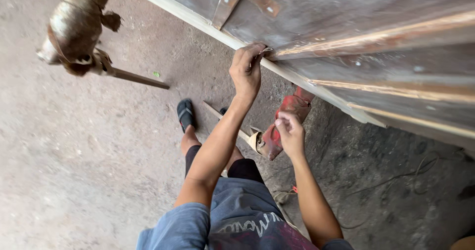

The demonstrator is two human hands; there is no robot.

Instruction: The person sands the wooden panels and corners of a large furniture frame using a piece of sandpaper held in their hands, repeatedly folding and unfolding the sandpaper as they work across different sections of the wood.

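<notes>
Nearest to us, our right hand (291, 134) is closed around the rear grip of a red power tool (286, 124), most likely an angle grinder, though dirt and blur keep us from being sure. Its body runs up and away from our fingers toward the underside of the big metal panel (376, 27), and its pale, worn end (256, 141) juts out to the left of our fist, just beside our knuckles. A thin dark cable (396, 178) trails over the ground to the right of the tool.

Further out, our left hand (246, 69) reaches up and curls tightly over the light-coloured edge rail (198, 20) of the panel, fingers hooked on top, with a small bit of wire (267, 49) showing at the fingertips. This hand sits above and a little left of the tool, the two well apart.

Below our arms, our foot in a black sandal (185, 114) stands on the dusty concrete floor (74, 171), and a narrow wooden strip (222, 119) lies near it.

Farthest, at upper left, a rusty, paint-caked fitting (74, 27) hangs with a flat metal bar (138, 78) sticking out to the right. Across the panel run angled steel ribs (396, 35).
</notes>
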